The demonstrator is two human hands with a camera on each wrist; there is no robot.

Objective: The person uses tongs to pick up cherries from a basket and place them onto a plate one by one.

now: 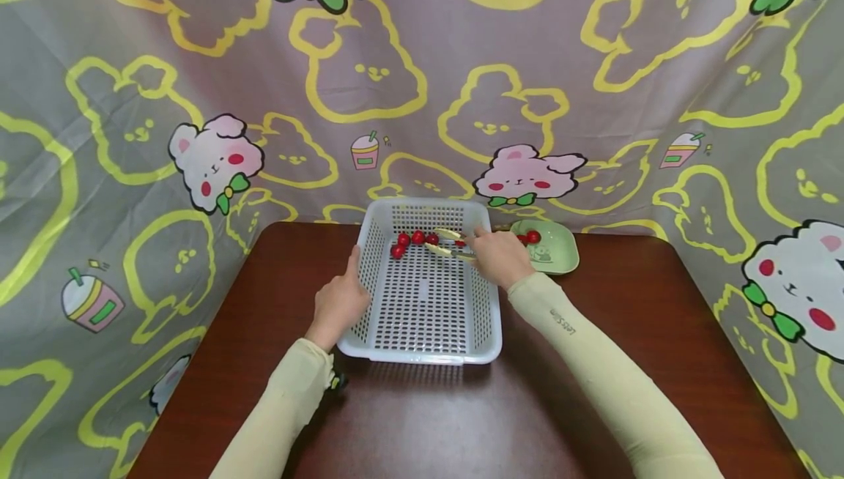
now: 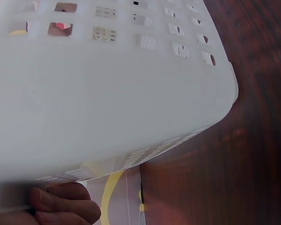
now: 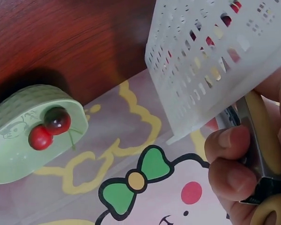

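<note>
A white plastic basket (image 1: 422, 353) with slotted sides stands on the table. My left hand (image 1: 339, 307) grips its left rim, index finger stretched along the edge; curled fingers (image 2: 70, 204) show beside the basket wall in the left wrist view. With my right hand (image 1: 500, 253) I hold metal tongs (image 3: 260, 140) with cream-coloured tips, reaching over the right rim into the basket. Several red cherries (image 1: 404, 239) lie near the basket's far side. The spread tongs tips are right at the rightmost cherry (image 1: 431, 239) of that group, and a bit of red shows between the tongs' arms.
Right of the basket, partly behind my right hand, is a light green dish (image 1: 565, 248). Two cherries (image 3: 41, 137) lie in it, one with a green stem. A patterned cloth (image 1: 422, 83) hangs close behind the brown table (image 1: 633, 303) and along both sides.
</note>
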